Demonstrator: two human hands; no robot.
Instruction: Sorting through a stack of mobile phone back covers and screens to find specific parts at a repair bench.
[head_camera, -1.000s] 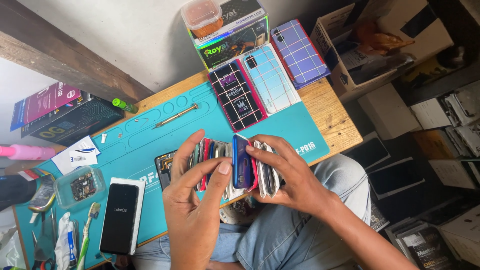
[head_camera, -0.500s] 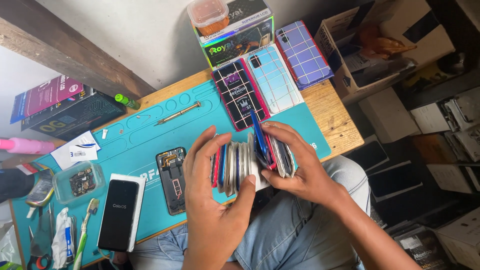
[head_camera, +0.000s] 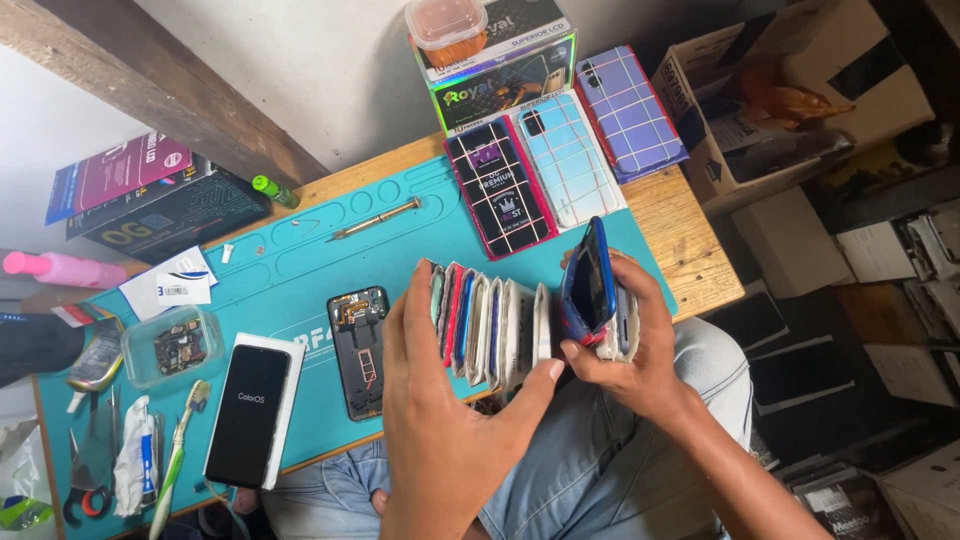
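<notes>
Right hand (head_camera: 640, 350) grip pinches blue phone case (head_camera: 590, 285); upright | left hand (head_camera: 450, 420) clasps case stack (head_camera: 490, 325)

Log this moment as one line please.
left hand: steadies stack of phone cases | right hand: grips blue case, lifted from row | teal mat: opened phone, screwdriver

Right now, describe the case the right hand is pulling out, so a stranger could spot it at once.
Start at the teal work mat on the wooden table. At its near edge both hands hold a fanned row of phone cases. The right hand pinches a blue phone case, the only one raised above the row.
</notes>
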